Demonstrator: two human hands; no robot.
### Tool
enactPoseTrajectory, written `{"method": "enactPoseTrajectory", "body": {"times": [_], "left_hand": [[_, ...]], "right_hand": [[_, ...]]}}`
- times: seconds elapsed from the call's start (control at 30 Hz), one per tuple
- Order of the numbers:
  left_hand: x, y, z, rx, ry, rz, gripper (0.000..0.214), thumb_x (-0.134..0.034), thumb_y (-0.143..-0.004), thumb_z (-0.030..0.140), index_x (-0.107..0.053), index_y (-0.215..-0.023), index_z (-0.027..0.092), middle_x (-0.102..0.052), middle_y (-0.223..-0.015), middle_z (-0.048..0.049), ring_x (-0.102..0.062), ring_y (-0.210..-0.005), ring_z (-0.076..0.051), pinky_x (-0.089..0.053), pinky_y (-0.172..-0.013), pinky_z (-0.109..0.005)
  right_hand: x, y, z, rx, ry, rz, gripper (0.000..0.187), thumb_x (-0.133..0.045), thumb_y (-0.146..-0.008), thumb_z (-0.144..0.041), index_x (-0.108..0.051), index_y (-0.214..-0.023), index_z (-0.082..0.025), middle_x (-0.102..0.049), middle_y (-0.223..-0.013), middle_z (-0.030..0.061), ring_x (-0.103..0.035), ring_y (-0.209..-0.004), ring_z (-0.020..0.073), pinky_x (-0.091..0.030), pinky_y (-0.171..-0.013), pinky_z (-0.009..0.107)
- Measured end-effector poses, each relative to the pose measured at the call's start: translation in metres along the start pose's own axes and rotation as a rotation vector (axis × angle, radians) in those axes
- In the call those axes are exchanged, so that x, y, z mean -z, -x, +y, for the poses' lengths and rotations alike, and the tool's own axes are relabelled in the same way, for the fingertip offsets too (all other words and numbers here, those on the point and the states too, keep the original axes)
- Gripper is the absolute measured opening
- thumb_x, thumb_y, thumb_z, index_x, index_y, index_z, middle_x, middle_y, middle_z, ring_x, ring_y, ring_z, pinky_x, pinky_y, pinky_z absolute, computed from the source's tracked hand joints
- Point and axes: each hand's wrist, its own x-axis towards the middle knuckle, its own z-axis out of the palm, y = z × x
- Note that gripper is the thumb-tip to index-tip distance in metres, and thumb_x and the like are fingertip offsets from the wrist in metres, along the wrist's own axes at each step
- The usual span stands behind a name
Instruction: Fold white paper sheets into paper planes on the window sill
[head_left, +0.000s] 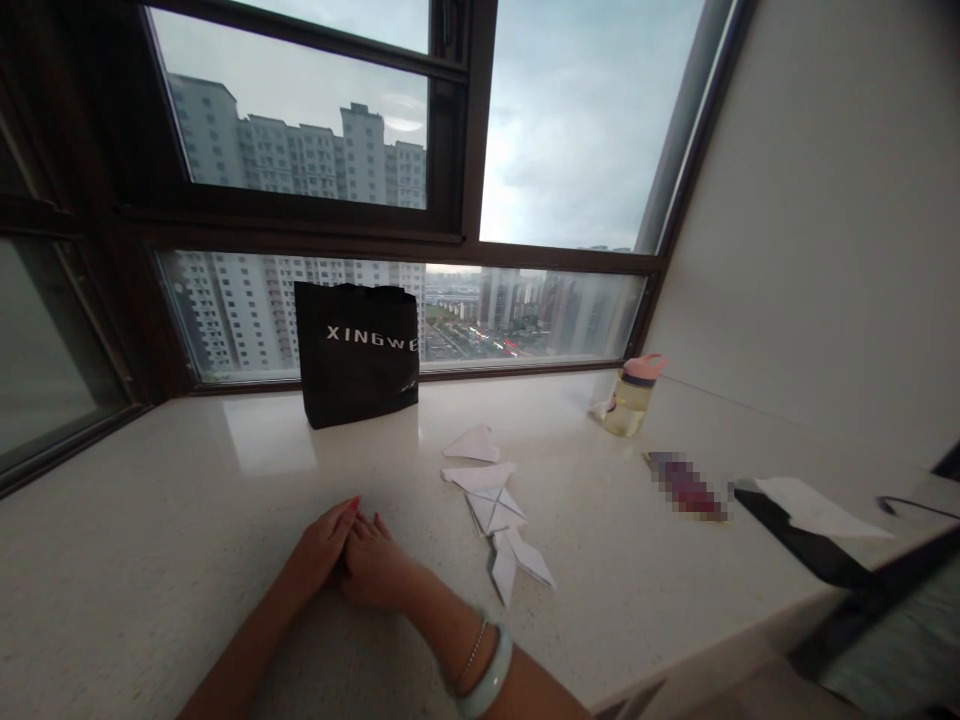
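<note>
My left hand (321,548) and my right hand (373,562) rest together on the pale stone sill (187,520), fingers pressed against each other and pointing away from me. Whatever lies under or between them is hidden. My right wrist wears a pale bangle and a thin chain. Several folded white paper pieces (496,510) lie just right of my hands: a flat one farthest from me, a star-creased square in the middle, and a pointed fold (517,562) nearest.
A black bag (356,350) with white lettering stands against the window behind my hands. A yellowish bottle with a pink lid (631,396) stands at right. Farther right lie a blurred reddish item (686,487), a dark flat object with white paper (806,520), and the sill's edge.
</note>
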Motion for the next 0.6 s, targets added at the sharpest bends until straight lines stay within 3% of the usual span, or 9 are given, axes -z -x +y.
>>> {"method": "enactPoseTrajectory", "body": {"times": [0.2,0.27,0.33,0.4,0.47,0.53,0.6], "left_hand": [[0.003,0.001,0.003,0.005,0.002,0.011,0.048,-0.035,-0.074,0.043,-0.059,-0.102,0.014,-0.060,-0.112,-0.0110,-0.055,-0.104,-0.023,-0.036,-0.096,-0.038],[0.004,0.001,0.003,0.010,0.003,0.030,0.048,-0.034,-0.074,0.043,-0.058,-0.103,0.014,-0.059,-0.115,-0.0109,-0.054,-0.106,-0.023,-0.035,-0.097,-0.038],[0.004,0.000,0.004,0.022,0.007,0.047,0.049,-0.033,-0.074,0.044,-0.058,-0.104,0.013,-0.058,-0.116,-0.0112,-0.052,-0.108,-0.023,-0.034,-0.098,-0.037],[0.004,0.000,0.005,0.037,0.010,0.060,0.049,-0.031,-0.075,0.043,-0.058,-0.103,0.013,-0.058,-0.115,-0.0108,-0.050,-0.110,-0.022,-0.034,-0.098,-0.037],[0.003,0.000,0.006,0.041,0.003,0.073,0.049,-0.029,-0.077,0.043,-0.058,-0.103,0.013,-0.059,-0.114,-0.0103,-0.050,-0.111,-0.022,-0.034,-0.098,-0.037],[0.003,0.000,0.007,0.027,-0.020,0.092,0.049,-0.028,-0.078,0.042,-0.058,-0.104,0.013,-0.059,-0.114,-0.0104,-0.051,-0.110,-0.022,-0.034,-0.097,-0.037],[0.002,0.000,0.007,0.001,-0.046,0.104,0.049,-0.027,-0.079,0.041,-0.057,-0.105,0.013,-0.059,-0.113,-0.0110,-0.052,-0.109,-0.022,-0.035,-0.097,-0.037]], "right_hand": [[0.001,0.002,-0.002,-0.002,0.015,0.030,0.065,-0.045,-0.078,-0.028,-0.021,-0.133,-0.002,-0.032,-0.135,0.0239,-0.027,-0.126,0.0291,-0.024,-0.100,0.050],[0.005,0.002,-0.004,-0.003,0.025,0.058,0.058,-0.045,-0.078,-0.028,-0.033,-0.129,-0.005,-0.043,-0.129,0.0203,-0.037,-0.121,0.0278,-0.030,-0.098,0.045],[0.013,0.000,-0.003,-0.024,0.030,0.078,0.040,-0.045,-0.078,-0.025,-0.052,-0.115,-0.014,-0.059,-0.114,0.0113,-0.052,-0.107,0.0237,-0.039,-0.091,0.035],[0.028,-0.003,0.003,-0.053,0.030,0.105,0.029,-0.041,-0.080,-0.022,-0.062,-0.100,-0.021,-0.066,-0.100,0.0038,-0.058,-0.096,0.0195,-0.042,-0.085,0.028],[0.048,-0.005,0.016,-0.125,0.055,0.171,0.031,-0.036,-0.083,-0.023,-0.062,-0.099,-0.023,-0.065,-0.104,0.0017,-0.055,-0.100,0.0180,-0.039,-0.088,0.026],[0.070,-0.007,0.036,-0.346,0.152,0.279,0.030,-0.038,-0.083,-0.028,-0.059,-0.104,-0.026,-0.060,-0.113,0.0009,-0.050,-0.108,0.0188,-0.035,-0.093,0.027],[0.090,-0.006,0.060,-0.569,0.241,0.361,0.035,-0.039,-0.083,-0.033,-0.053,-0.114,-0.023,-0.048,-0.127,0.0065,-0.038,-0.119,0.0266,-0.028,-0.097,0.040]]}}
